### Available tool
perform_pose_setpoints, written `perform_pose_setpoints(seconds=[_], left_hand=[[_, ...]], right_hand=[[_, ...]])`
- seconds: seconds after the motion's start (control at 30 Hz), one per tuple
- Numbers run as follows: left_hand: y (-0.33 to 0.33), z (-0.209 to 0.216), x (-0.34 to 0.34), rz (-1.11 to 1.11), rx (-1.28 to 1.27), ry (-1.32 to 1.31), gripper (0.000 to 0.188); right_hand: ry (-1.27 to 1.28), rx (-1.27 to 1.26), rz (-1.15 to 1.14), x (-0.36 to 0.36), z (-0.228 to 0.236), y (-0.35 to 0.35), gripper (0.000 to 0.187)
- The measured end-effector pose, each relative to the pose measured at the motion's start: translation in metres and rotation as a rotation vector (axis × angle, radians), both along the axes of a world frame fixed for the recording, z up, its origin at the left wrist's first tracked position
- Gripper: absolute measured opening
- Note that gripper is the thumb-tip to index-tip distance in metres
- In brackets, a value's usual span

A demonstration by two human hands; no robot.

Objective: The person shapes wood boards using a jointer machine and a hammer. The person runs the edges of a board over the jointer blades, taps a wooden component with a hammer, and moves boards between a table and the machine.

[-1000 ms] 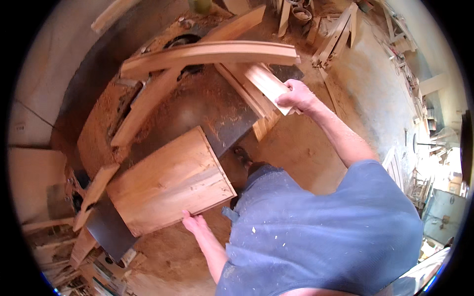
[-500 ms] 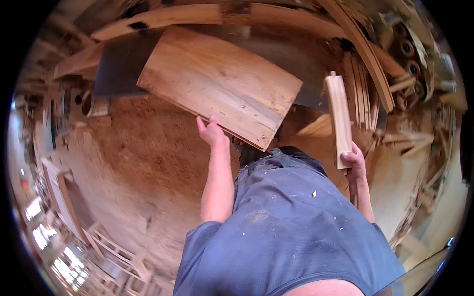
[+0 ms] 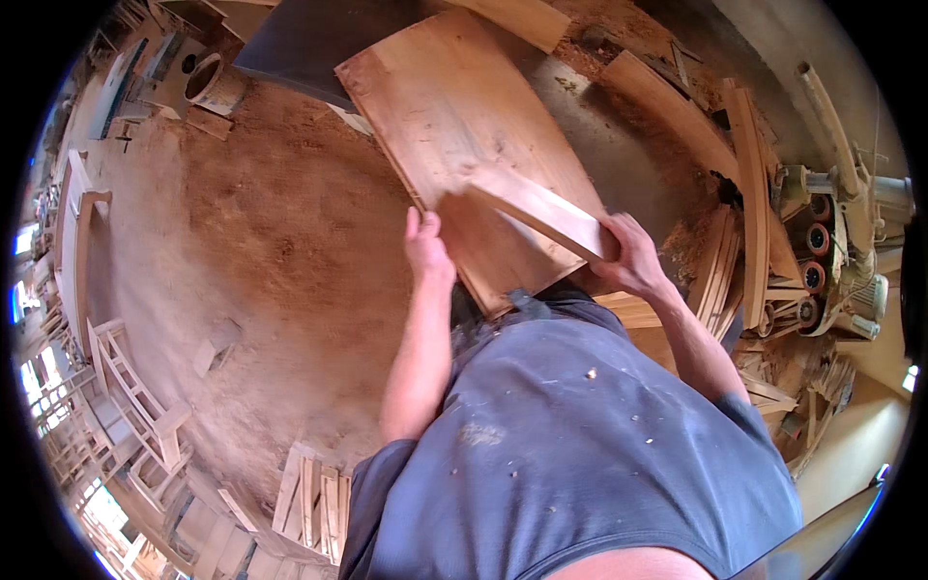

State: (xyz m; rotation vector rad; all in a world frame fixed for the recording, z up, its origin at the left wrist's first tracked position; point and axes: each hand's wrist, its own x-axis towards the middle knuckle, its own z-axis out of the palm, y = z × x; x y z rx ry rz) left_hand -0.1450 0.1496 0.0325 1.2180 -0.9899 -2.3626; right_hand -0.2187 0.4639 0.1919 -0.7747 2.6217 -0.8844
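A wide wooden panel slants in front of my body, its near end close to my waist. My left hand grips the panel's left edge, fingertips showing at the rim and the rest partly hidden. Across the panel's near half lies or hovers a pale wooden bar; I cannot tell whether it touches the surface. My right hand is closed around the bar's right end, and its far end points up and left over the panel.
Long boards and stacked slats are on the right, beside a machine with round rollers. A dark sheet lies beyond the panel. A bucket stands far left, wooden frames lower left. Sawdust covers the floor.
The bar has swung from upright at the right to lie across above the panel, with my right hand moving inward. The panel has turned to point more away from me. The view has shifted.
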Motion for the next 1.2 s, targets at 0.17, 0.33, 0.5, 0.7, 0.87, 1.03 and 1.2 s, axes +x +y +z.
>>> perform_pose_setpoints(seconds=[0.17, 0.33, 0.5, 0.7, 0.87, 1.03, 1.2], left_hand=[[0.004, 0.040, 0.008, -0.005, 0.095, 0.059, 0.040], [0.001, 0.014, 0.022, 0.093, 0.046, 0.040, 0.056], [0.017, 0.058, 0.006, 0.136, -0.037, -0.125, 0.073], [0.007, 0.047, -0.004, 0.119, -0.224, 0.089, 0.079], [-0.007, 0.063, -0.033, 0.000, -0.348, -0.161, 0.076], [-0.024, 0.045, -0.033, -0.084, -0.783, -0.354, 0.066], [-0.039, 0.079, -0.058, -0.221, -0.762, -0.439, 0.056]], right_hand=[[0.251, 0.003, 0.353, -0.109, -0.024, -0.034, 0.061], [0.153, 0.015, 0.524, -0.182, -0.063, -0.078, 0.064], [0.108, 0.044, 0.579, -0.192, -0.075, -0.076, 0.067], [-0.235, 0.038, 0.567, -0.203, -0.053, -0.094, 0.066], [-0.049, -0.033, 0.450, -0.224, -0.056, -0.102, 0.059], [-0.202, 0.030, 0.043, -0.225, -0.058, -0.096, 0.055], [-0.674, -0.115, -0.285, -0.228, -0.071, -0.075, 0.044]])
